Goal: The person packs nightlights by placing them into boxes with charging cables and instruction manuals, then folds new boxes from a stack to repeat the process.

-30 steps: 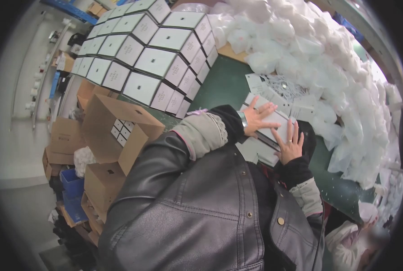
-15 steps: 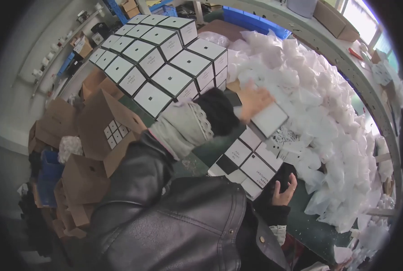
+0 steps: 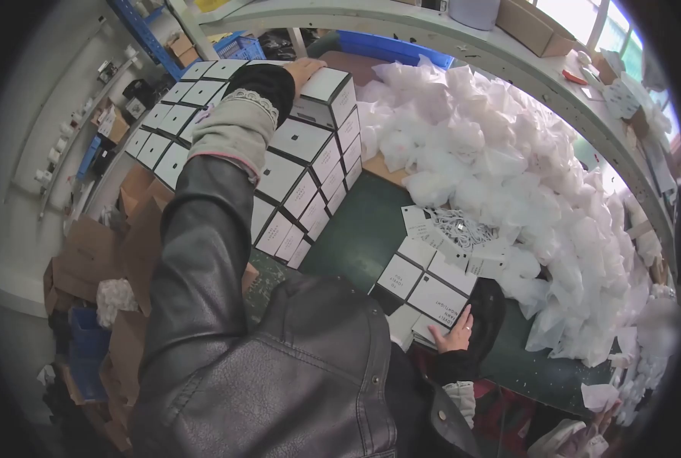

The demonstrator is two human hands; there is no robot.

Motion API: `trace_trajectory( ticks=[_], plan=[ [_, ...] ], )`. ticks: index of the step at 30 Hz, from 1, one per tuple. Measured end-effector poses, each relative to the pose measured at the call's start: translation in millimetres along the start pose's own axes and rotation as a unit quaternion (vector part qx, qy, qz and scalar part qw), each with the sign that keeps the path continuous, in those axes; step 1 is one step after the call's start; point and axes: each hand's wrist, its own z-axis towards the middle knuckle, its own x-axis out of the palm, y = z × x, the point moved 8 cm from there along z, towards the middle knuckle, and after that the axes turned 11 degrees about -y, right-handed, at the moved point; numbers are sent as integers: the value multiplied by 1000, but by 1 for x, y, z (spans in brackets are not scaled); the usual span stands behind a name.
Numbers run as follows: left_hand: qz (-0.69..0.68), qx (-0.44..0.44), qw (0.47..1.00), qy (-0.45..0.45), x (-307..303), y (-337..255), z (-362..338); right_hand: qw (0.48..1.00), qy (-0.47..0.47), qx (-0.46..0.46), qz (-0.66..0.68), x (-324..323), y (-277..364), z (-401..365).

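At the back of the large white-box stack [image 3: 291, 141], my left hand [image 3: 304, 72] has its fingers over the top edge of a white box [image 3: 330, 85], which stands higher than those around it. My sleeve hides part of the stack. My right hand [image 3: 455, 330] lies against the near right corner of a smaller group of printed white boxes [image 3: 436, 298], fingers apart. White cards [image 3: 487, 258] and a tangle of white cords [image 3: 460, 227] lie just behind that group.
Filled translucent white bags [image 3: 508, 183] are heaped along the right. Open cardboard boxes [image 3: 88, 256] and a blue bin [image 3: 88, 355] stand at the left. A shelf edge [image 3: 463, 42] arches across the back, with a blue tray [image 3: 394, 47] below it. Dark green tabletop [image 3: 359, 225] shows between the box groups.
My left hand has moved from beside the cords up and left to the big stack. My right hand has come in against the smaller box group. The view has shifted.
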Motion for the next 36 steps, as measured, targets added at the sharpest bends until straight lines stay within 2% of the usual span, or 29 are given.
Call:
trace_trajectory(
  ticks=[3,6,9,11,12,14,15,17,18,20,21,24,26,27,30,33,36],
  plan=[
    [-32,29,999,21,4,1,7,999,38,27,-8,14,15,-5],
    [-1,43,999,26,7,17,20,995,97,37,-14,30,27,-6],
    [-1,43,999,26,27,26,32,993,94,60,-34,37,23,-9],
    [-46,79,996,-23,60,24,49,995,51,48,-71,38,14,-18],
    [-59,90,994,-33,58,11,44,995,42,49,-82,38,15,-17],
    [194,-24,981,1,15,-4,12,991,38,33,-127,34,31,-6],
    [255,-52,965,9,-9,-6,-3,989,37,29,-138,29,45,9],
    [247,45,944,-214,-33,-81,-24,989,37,14,-144,32,38,-5],
    [229,77,934,-263,-32,-115,-38,988,46,21,-149,30,39,-7],
    [-11,172,889,-425,-30,-187,-82,986,92,28,-139,20,53,-1],
    [-76,188,865,-459,-10,-212,-101,985,102,31,-138,15,59,3],
    [-169,87,964,-188,112,-291,-133,989,98,56,-98,11,70,14],
    [-208,10,978,2,163,-324,-172,994,62,53,-73,13,68,18],
    [-213,-8,976,49,178,-341,-187,995,52,53,-64,11,64,25],
    [-144,6,981,132,207,-373,-221,990,113,87,-22,12,52,31],
    [-150,3,980,129,218,-363,-227,989,124,81,-22,14,58,30],
    [-219,-18,966,136,214,-358,-224,991,105,77,-14,0,63,30]
  ],
)
